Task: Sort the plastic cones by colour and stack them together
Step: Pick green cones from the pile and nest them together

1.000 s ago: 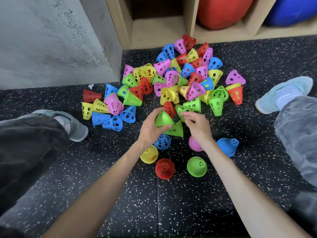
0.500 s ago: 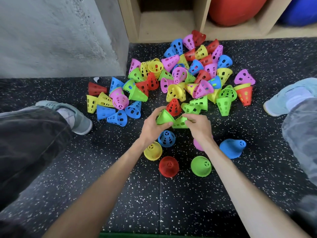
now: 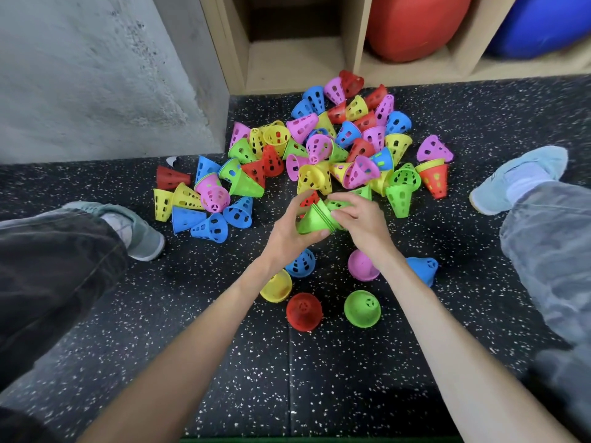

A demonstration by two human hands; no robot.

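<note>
Open speckled rubber floor point(image 3: 319, 378): bare near the body, between the forearms. Obstacles: five upright cones ring the wrists, namely yellow cone point(image 3: 277, 286), red cone point(image 3: 303, 311), green cone point(image 3: 362, 308), pink cone point(image 3: 363, 265), blue cone point(image 3: 422, 269). Loose cone pile point(image 3: 319, 148) fills the ground ahead up to the wooden shelf unit point(image 3: 297, 59). Left shoe point(image 3: 140, 228) and right shoe point(image 3: 518, 177) bound the sides; concrete wall point(image 3: 96, 75) closes far left.

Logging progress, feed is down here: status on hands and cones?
Left hand and right hand both shut on green cone stack. Sorted stacks stand near. Mixed pile still unsorted. Nothing blocking.
</note>
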